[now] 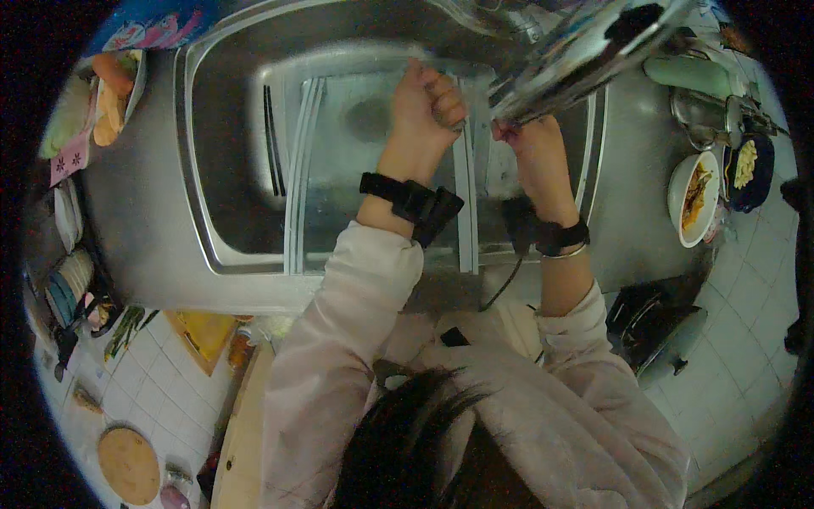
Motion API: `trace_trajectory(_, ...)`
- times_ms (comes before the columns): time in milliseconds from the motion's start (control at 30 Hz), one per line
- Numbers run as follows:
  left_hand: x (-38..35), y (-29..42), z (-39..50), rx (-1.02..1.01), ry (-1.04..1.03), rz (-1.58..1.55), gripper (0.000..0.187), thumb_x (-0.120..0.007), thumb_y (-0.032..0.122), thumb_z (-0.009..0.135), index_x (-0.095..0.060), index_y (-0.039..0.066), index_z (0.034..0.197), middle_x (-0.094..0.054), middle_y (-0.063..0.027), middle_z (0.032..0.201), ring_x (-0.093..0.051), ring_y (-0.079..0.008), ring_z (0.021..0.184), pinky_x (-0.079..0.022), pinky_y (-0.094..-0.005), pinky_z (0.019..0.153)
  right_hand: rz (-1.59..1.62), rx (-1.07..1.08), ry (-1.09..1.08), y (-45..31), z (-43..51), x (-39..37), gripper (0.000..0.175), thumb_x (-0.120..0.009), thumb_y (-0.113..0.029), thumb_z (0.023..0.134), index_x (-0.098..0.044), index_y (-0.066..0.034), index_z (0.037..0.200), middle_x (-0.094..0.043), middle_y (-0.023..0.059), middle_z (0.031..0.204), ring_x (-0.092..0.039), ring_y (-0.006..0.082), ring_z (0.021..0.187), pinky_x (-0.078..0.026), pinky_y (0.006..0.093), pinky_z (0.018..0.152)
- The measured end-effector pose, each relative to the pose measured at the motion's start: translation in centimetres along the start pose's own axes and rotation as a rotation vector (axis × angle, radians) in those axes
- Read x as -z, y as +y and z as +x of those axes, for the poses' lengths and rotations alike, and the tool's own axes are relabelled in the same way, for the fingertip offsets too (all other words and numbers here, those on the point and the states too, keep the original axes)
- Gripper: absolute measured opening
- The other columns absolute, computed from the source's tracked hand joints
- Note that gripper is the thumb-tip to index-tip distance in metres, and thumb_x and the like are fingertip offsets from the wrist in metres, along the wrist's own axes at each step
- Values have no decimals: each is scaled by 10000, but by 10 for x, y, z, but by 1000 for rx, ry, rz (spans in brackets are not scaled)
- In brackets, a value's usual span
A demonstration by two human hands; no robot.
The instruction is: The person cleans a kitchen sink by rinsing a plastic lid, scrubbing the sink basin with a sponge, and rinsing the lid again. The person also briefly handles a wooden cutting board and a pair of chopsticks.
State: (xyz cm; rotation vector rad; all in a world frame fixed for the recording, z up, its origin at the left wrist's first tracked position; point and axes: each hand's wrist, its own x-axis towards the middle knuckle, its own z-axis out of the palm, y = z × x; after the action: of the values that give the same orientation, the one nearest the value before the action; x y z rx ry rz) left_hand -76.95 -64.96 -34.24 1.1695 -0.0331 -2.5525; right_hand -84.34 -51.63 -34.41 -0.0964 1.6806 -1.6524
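My left hand is over the stainless steel sink, its fingers curled into a fist; nothing shows inside it. To its right, my right hand is bent at the wrist, with its fingertips partly hidden behind a shiny metal faucet. Whether that hand touches the faucet or grips anything, I cannot tell. Under my hands, a see-through panel with pale ribbed side strips spans the basin. Each wrist wears a black strap with a small device, and a cable hangs from the right one.
On the right are a white bowl of food, a dark dish of pale pieces and a lidded dark pot. To the left stand a container of vegetables and stacked dishes. A round wooden board is at lower left.
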Motion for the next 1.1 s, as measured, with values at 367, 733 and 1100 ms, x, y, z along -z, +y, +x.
trace_trajectory(367,6,1,6,156,-88,-309,152,-512,169,921,-533,43,1002,-506,-138,1019,-533,-288,860,-476,-458,807,-102,378,164,-51,56,7,302,-481,-319,953,-525,-53,817,-525,7,689,-511,102,662,-413,250,635)
trace_trajectory(733,-13,11,-1,182,-129,18,303,-618,279,876,-429,118,702,-364,30,596,-303,-78,484,-209,-225,391,64,527,-232,-67,56,6,317,-427,-217,969,-499,-22,1209,-572,136,1127,-562,238,1018,-499,372,831)
trace_trajectory(1100,36,29,-1,-48,146,311,415,-554,408,900,-333,166,645,-275,49,537,-212,-87,434,-160,-255,397,-1136,91,14,-10,-18,63,241,-595,-124,836,-592,-74,1071,-666,107,910,-641,223,872,-494,331,757)
